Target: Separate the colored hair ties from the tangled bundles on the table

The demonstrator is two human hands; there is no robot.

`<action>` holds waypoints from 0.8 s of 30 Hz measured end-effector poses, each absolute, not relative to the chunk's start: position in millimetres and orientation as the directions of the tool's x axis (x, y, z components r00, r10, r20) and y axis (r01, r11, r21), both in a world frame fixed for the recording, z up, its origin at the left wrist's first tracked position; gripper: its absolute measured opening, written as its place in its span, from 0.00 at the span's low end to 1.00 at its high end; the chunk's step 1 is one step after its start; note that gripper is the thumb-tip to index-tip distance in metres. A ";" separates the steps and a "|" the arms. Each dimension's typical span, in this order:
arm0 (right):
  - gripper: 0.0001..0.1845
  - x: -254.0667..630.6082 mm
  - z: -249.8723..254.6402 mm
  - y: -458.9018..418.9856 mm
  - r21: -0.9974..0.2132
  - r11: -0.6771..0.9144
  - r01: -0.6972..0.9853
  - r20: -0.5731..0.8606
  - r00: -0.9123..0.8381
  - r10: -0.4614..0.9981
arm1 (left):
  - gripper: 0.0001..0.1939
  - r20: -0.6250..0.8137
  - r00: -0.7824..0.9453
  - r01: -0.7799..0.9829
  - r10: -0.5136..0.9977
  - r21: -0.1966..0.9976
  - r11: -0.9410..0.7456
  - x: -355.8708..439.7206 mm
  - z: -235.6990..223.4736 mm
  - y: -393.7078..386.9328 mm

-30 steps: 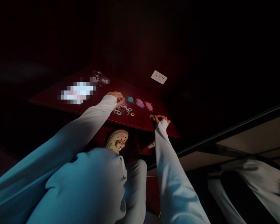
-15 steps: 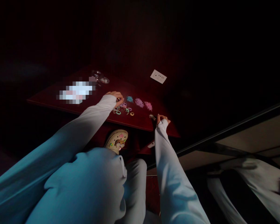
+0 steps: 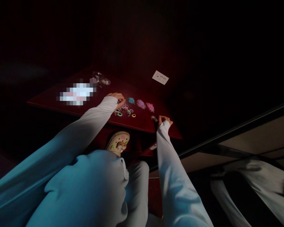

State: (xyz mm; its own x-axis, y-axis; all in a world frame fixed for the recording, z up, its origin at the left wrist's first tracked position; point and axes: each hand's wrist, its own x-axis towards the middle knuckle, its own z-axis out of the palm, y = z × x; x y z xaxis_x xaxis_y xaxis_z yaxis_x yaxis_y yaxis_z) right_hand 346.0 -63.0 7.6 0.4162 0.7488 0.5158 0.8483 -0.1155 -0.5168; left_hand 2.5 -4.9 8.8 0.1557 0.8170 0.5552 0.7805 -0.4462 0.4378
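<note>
On a dark red tabletop [image 3: 142, 121], my left hand [image 3: 117, 97] is curled at the edge of a pile of small coloured ring-shaped pieces [image 3: 125, 107]. Small dark bits show between its bent fingers, too small to name. Among the loose pieces nearest me are a green ring [image 3: 120, 114] and a yellow ring [image 3: 133, 115]. Farther right, my right hand [image 3: 166, 120] has its fingers bent inward, thumb towards the fingertips. Beside that thumb lies a little cluster of metallic pieces [image 3: 153, 118]. What the right fingers hold, if anything, is hidden.
Beyond the rings sit blue [image 3: 131, 100], purple [image 3: 141, 104] and pink heaps [image 3: 150, 107] of thin strips. Clear plastic containers [image 3: 101, 80] and a blurred-out bright patch [image 3: 78, 94] occupy the left. A white socket plate [image 3: 160, 77] is on the wall; a shoe [image 3: 118, 143] shows below the table edge.
Both hands keep almost the same place and pose. The whole view has shifted very slightly; nothing on the table has visibly moved.
</note>
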 end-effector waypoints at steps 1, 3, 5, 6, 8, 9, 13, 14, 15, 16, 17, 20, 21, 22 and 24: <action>0.18 343.0 8.7 -64.8 -0.492 -0.102 0.865 0.525 0.388 0.758 | 0.13 0.561 0.152 0.780 0.814 0.438 -0.448 3.1 7.9 -4.3; 0.16 334.0 11.0 -69.2 -0.438 -0.042 0.898 0.538 0.299 0.788 | 0.13 0.568 0.151 0.775 0.809 0.440 -0.453 3.8 6.5 -3.0; 0.14 320.5 12.3 -73.5 -0.399 0.055 0.915 0.542 0.187 0.819 | 0.12 0.574 0.146 0.770 0.806 0.445 -0.457 4.0 6.1 -2.6; 0.13 312.1 12.3 -75.0 -0.389 0.107 0.915 0.540 0.132 0.831 | 0.12 0.577 0.142 0.770 0.805 0.447 -0.456 4.0 6.4 -2.8; 0.13 293.3 10.7 -75.7 -0.388 0.189 0.902 0.530 0.051 0.847 | 0.12 0.572 0.137 0.775 0.809 0.447 -0.447 3.8 7.5 -4.1; 0.13 283.2 9.3 -74.6 -0.393 0.219 0.893 0.521 0.020 0.854 | 0.12 0.566 0.141 0.779 0.812 0.443 -0.444 3.4 8.3 -5.0; 0.13 246.1 3.3 -62.2 -0.421 0.279 0.863 0.473 -0.053 0.880 | 0.12 0.543 0.233 0.772 0.807 0.401 -0.493 -0.4 10.6 -7.5; 0.14 239.0 2.1 -58.2 -0.432 0.277 0.858 0.462 -0.053 0.885 | 0.12 0.543 0.265 0.763 0.796 0.387 -0.518 -1.6 10.4 -7.4; 0.15 233.1 1.0 -54.2 -0.443 0.268 0.855 0.450 -0.046 0.892 | 0.11 0.544 0.297 0.753 0.785 0.373 -0.543 -2.7 9.9 -7.1; 0.16 228.3 0.1 -50.6 -0.454 0.254 0.854 0.440 -0.033 0.898 | 0.12 0.545 0.325 0.741 0.773 0.361 -0.566 -3.7 9.0 -6.5; 0.17 224.5 -0.7 -47.4 -0.462 0.240 0.854 0.428 -0.021 0.903 | 0.13 0.543 0.356 0.727 0.761 0.350 -0.590 -4.4 7.7 -5.7; 0.17 217.9 -2.5 -41.0 -0.468 0.235 0.852 0.409 -0.027 0.912 | 0.14 0.526 0.437 0.683 0.730 0.334 -0.650 -5.1 2.3 -2.6; 0.17 216.6 -2.9 -39.9 -0.466 0.253 0.848 0.410 -0.046 0.911 | 0.14 0.524 0.449 0.674 0.724 0.334 -0.659 -5.0 0.4 -1.6; 0.17 215.8 -3.2 -39.0 -0.462 0.275 0.843 0.412 -0.070 0.909 | 0.13 0.521 0.456 0.669 0.721 0.334 -0.664 -4.7 -1.3 -0.5; 0.17 214.9 -3.4 -38.3 -0.454 0.306 0.837 0.412 -0.107 0.905 | 0.12 0.516 0.460 0.667 0.723 0.336 -0.665 -3.8 -3.9 1.5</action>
